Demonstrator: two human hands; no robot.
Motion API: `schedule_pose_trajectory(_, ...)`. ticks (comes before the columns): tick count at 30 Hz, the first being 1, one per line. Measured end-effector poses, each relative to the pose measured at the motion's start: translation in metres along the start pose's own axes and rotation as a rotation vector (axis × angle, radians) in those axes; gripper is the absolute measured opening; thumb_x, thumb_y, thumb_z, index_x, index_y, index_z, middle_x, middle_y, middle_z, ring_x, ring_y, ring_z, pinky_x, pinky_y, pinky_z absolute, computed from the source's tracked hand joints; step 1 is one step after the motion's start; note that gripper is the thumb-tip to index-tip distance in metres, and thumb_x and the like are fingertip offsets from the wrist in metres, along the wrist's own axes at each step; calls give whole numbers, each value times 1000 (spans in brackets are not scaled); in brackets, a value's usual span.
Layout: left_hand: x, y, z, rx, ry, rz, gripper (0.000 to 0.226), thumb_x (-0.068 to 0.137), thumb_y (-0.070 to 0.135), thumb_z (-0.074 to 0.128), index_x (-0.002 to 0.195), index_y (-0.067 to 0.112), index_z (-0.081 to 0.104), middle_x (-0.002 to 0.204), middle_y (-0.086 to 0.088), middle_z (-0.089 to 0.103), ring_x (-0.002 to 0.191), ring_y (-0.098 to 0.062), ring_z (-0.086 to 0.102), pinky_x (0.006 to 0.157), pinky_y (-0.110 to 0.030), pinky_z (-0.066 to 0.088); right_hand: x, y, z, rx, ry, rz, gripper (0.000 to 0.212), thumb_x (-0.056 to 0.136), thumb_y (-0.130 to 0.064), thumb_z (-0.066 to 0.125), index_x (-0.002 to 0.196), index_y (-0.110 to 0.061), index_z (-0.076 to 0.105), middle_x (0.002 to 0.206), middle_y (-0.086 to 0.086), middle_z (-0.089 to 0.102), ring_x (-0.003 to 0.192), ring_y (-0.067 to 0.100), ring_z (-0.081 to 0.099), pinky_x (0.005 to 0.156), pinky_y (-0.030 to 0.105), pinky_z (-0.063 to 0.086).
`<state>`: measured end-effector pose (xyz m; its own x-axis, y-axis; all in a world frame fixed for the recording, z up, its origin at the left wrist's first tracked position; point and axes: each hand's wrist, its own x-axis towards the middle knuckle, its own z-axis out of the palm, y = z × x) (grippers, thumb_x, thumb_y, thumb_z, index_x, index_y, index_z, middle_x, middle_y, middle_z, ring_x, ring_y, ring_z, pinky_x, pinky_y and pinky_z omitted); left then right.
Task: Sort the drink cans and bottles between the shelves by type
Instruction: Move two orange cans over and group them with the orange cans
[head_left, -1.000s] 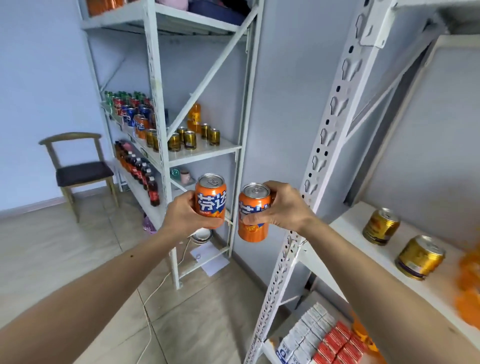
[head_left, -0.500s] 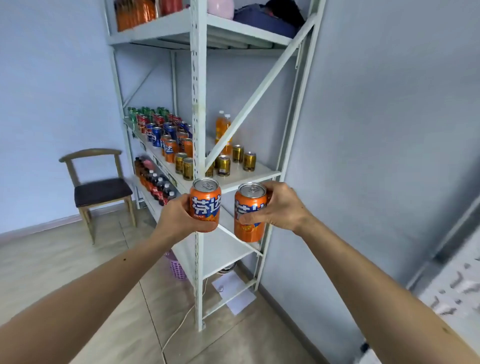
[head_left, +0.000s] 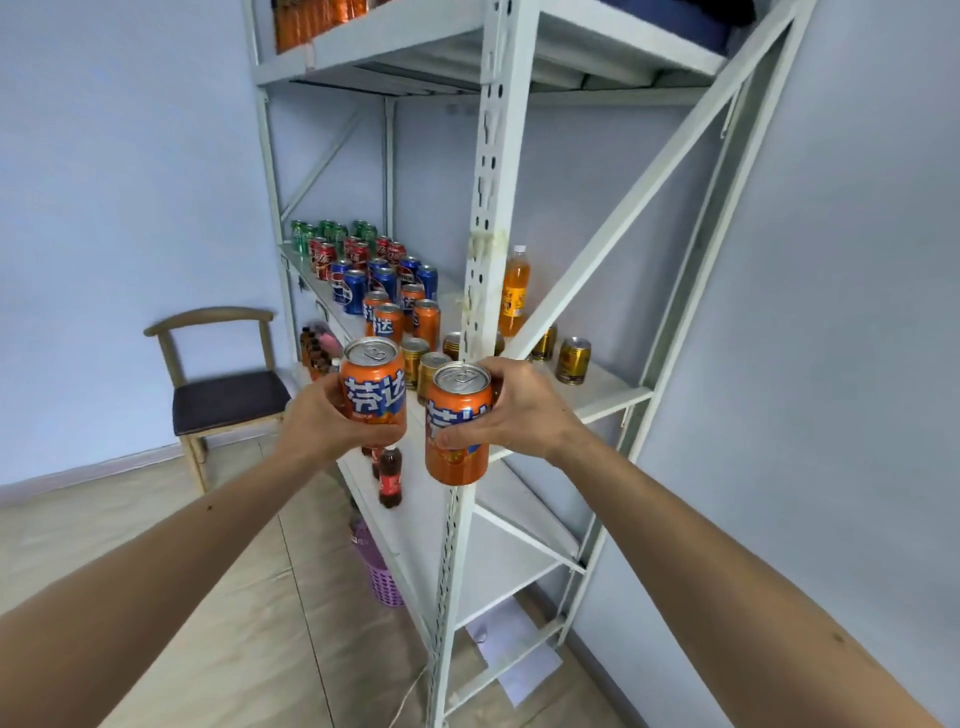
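Holding one orange can apiece, both hands are raised in front of the white metal shelf unit. The left hand is wrapped tight round the left orange can, fingers closed behind it and thumb across its lower front; the can stands upright with its blue-and-white label facing the camera. The right hand is clenched on the right orange can from its 3 o'clock side, thumb pressed across the label, and this can is also upright, sitting slightly lower than the other. The two cans are just beside each other, with a thin gap between them.

Behind the cans, at 12 o'clock from them, the middle shelf carries drinks in groups: gold cans nearest, then orange cans, blue cans, red cans and green cans at the far end. An orange bottle stands toward the wall side, at 1 o'clock from the held cans. On the shelf below, at 6 o'clock from the left hand, stands a small cola bottle, with more dark bottles further back, partly hidden by the hand. More orange containers show blurred on the top shelf. A wooden chair stands against the wall at 9 o'clock, and a purple basket sits on the floor beneath the shelves.
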<state>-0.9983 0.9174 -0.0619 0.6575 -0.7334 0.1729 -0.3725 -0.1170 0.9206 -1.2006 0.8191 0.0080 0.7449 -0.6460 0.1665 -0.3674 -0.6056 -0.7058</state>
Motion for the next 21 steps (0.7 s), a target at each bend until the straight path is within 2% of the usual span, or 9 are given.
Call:
schedule_pose_trajectory(3, 36, -12, -18, 8, 30, -21, 80, 49, 19, 96, 121, 12, 62, 110, -5, 72, 96, -19, 69, 89, -37, 55, 41, -7, 18, 21, -38, 2, 68, 63, -32, 91, 123, -20, 60, 115, -6, 67, 94, 5, 60, 78, 19, 50)
schedule_pose_trajectory(6, 70, -26, -33, 16, 57, -40, 81, 46, 24, 97, 119, 14, 63, 109, -3, 73, 95, -18, 70, 92, -40, 56, 75, -12, 37, 19, -64, -8, 59, 62, -31, 92, 111, -28, 59, 102, -14, 63, 84, 0, 59, 69, 10, 46)
schedule_pose_trajectory(8, 92, -34, -43, 24, 54, -41, 84, 43, 29, 97, 119, 15, 64, 107, -1, 74, 93, -15, 70, 91, -40, 56, 97, -13, 50, 15, -59, -12, 59, 59, -32, 93, 108, -25, 60, 106, -15, 66, 92, 2, 63, 78, 18, 53)
schedule_pose_trajectory(11, 128, -49, -59, 9, 42, -28, 81, 41, 31, 97, 114, 16, 66, 102, 2, 74, 91, -14, 71, 89, -38, 57, 133, -19, 69, -5, -39, -2, 73, 54, -37, 94, 119, -23, 64, 114, -9, 69, 101, 6, 66, 89, 31, 58)
schedule_pose_trajectory(14, 170, -61, -76, -13, -16, 2, 63, 49, 20, 97, 102, 26, 63, 93, 12, 72, 86, -5, 69, 87, -32, 56, 172, -28, 86, -11, -39, 33, 61, 57, -33, 94, 109, -24, 62, 106, -15, 67, 96, 4, 65, 86, 27, 57)
schedule_pose_trajectory(17, 226, -72, -97, -10, -93, 42, 61, 47, 22, 98, 98, 30, 65, 94, 10, 75, 85, -5, 72, 84, -33, 58, 214, -39, 103, -2, 18, 67, 60, 59, -33, 93, 106, -29, 57, 102, -15, 65, 92, 4, 63, 80, 20, 53)
schedule_pose_trajectory(19, 261, -76, -109, 9, -125, 64, 66, 46, 24, 98, 104, 25, 66, 97, 8, 75, 88, -8, 72, 86, -33, 58, 238, -44, 112, 8, 66, 101, 64, 57, -34, 94, 112, -23, 62, 109, -11, 70, 98, 8, 66, 87, 27, 56)
schedule_pose_trajectory(21, 296, -77, -119, 11, -165, 96, 67, 48, 20, 97, 107, 23, 65, 96, 11, 74, 87, -4, 70, 81, -24, 57, 263, -49, 120, 2, 112, 144, 71, 55, -35, 94, 117, -20, 64, 114, -7, 71, 101, 10, 67, 92, 33, 56)
